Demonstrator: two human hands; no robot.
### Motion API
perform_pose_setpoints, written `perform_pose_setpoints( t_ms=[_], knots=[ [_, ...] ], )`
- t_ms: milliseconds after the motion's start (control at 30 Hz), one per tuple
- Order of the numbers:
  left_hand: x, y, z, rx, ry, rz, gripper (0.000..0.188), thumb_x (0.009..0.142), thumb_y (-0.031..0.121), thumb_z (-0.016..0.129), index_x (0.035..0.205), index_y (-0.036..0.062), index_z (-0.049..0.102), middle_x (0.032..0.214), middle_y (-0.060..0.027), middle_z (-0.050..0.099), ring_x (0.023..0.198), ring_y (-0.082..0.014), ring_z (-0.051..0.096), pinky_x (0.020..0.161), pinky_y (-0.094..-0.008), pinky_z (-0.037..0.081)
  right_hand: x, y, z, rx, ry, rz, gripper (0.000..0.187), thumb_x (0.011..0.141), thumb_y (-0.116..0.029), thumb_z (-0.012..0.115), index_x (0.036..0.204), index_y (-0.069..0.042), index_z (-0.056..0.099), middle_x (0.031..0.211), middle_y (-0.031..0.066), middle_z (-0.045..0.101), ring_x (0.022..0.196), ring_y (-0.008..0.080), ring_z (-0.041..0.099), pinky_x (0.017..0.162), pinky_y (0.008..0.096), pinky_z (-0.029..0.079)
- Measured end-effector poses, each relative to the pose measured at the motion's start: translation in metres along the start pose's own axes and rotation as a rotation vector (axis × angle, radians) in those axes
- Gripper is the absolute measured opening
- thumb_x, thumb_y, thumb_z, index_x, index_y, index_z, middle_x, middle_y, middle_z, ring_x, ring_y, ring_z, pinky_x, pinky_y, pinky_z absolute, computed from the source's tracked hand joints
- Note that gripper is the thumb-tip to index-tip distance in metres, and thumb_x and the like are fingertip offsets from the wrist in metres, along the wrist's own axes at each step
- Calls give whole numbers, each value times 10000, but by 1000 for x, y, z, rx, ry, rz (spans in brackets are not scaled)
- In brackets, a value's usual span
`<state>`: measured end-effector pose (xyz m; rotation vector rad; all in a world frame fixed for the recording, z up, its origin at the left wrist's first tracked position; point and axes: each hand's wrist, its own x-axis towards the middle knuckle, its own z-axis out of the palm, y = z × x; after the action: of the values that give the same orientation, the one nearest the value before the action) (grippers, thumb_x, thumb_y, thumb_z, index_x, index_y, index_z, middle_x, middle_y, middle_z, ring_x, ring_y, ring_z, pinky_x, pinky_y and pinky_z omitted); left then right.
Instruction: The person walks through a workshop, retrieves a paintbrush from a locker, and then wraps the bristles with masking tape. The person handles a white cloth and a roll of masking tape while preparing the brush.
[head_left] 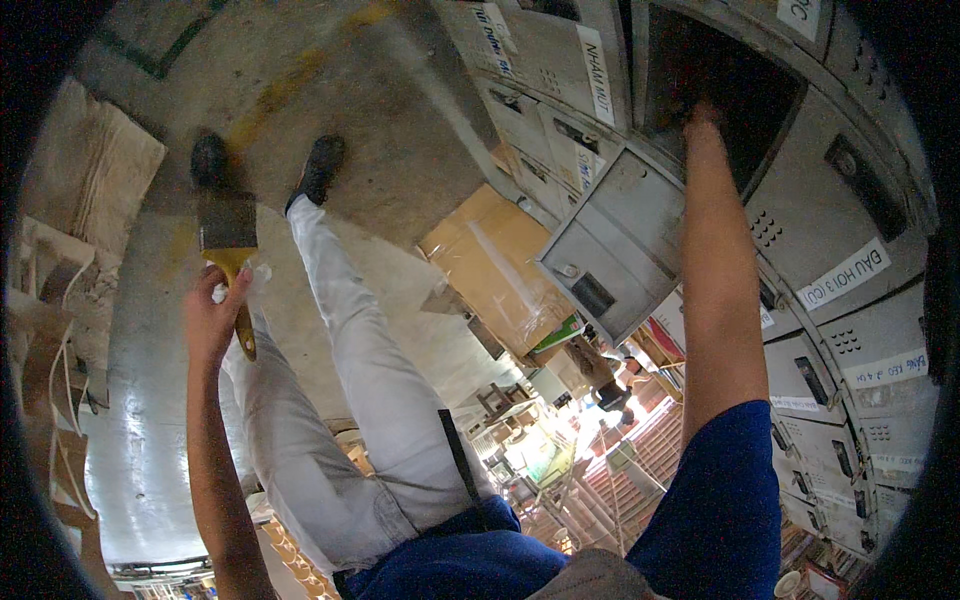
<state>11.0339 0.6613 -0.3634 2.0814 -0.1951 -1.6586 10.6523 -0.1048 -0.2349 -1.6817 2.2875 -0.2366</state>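
Observation:
In my left hand [212,312] is a wide flat paintbrush [229,232] with dark bristles and a yellow handle, held with the bristles pointing away from me. Something small and white [262,272] shows beside the fingers; its kind is unclear. My right arm reaches into an open locker compartment [765,95] at the upper right. Dark shadow inside hides most of the fingers of my right hand [703,115], so what they touch cannot be made out. The grey metal locker door [622,240] hangs open just left of my right forearm.
Rows of grey lockers [850,215] with labels and dark latches fill the right side. A cardboard box [495,270] stands on the floor beside them. Wooden boards [105,165] and cardboard lie at the left. Another person [600,380] appears in the background.

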Motion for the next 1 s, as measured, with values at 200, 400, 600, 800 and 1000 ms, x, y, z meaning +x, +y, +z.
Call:
perform_pose_setpoints(
  t_ms=[200,400,600,800,1000],
  knots=[
    [2,28,9,-36,-10,111,476,937,381,750,1135,-52,729,1175,-209,707,1121,-323,674,985,-375,486,27,12,-11,77,-303,147,461,921,-463,727,1169,-80,667,955,101,713,721,205,675,588,351,555],
    [10,48,9,-68,-89,130,461,943,364,748,1151,-47,730,1198,-207,699,1155,-313,659,1016,-374,468,39,12,-26,127,-421,209,449,943,-537,707,1090,-114,682,868,71,704,626,197,652,515,343,551],
    [17,44,18,-88,-24,144,431,954,355,739,1138,-35,740,1249,-200,680,1174,-305,646,1033,-379,455,23,13,-36,278,-560,212,306,941,-359,729,1066,-83,687,853,67,692,623,194,633,549,356,565],
    [16,31,11,-60,-62,164,413,947,347,751,1081,-44,738,1185,-183,695,1092,-292,659,971,-375,474,7,-3,-22,517,-460,407,315,1005,-326,587,1155,-57,657,967,118,688,609,185,582,454,307,494],
    [10,27,18,-67,-49,117,400,943,334,760,1079,-41,732,1139,-181,694,1052,-287,672,936,-366,489,-38,-18,-7,779,-262,239,358,1061,-343,457,1247,-75,604,971,109,664,561,176,499,403,265,405]
  ],
)
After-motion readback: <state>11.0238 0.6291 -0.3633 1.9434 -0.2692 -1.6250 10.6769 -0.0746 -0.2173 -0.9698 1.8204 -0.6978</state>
